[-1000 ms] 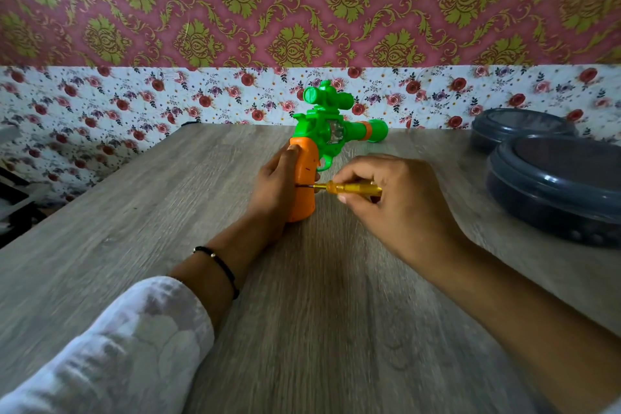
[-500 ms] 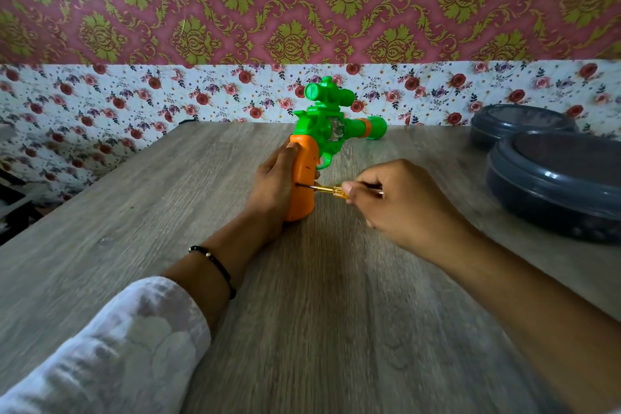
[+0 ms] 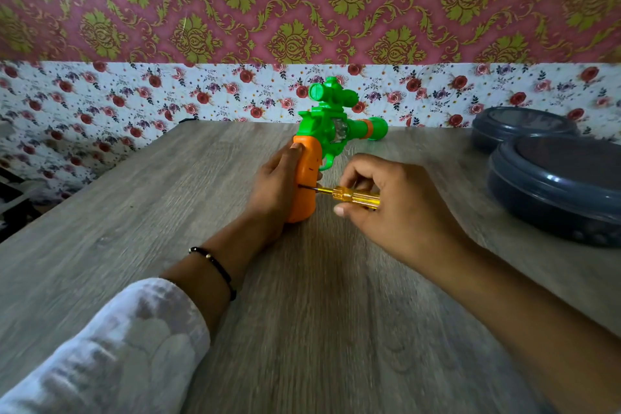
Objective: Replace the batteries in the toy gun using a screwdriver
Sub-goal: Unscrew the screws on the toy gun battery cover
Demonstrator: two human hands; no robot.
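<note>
A green toy gun [image 3: 331, 126] with an orange grip stands upright on its grip on the wooden table [image 3: 302, 312], barrel pointing right. My left hand [image 3: 274, 191] wraps around the orange grip from the left and steadies it. My right hand [image 3: 396, 208] pinches the yellow see-through handle of a small screwdriver [image 3: 356, 197], which lies nearly level. Its thin dark shaft reaches left into the side of the orange grip. The screw itself is too small to make out.
Two dark grey lidded round containers [image 3: 557, 185] sit at the right of the table, one behind the other. A flowered wall runs along the table's far edge. The table's left edge drops off beside dark furniture [image 3: 13, 198].
My right hand has shifted its fingers along the screwdriver handle, so more of the yellow handle shows now. The tip stays in the orange grip and my left hand holds still.
</note>
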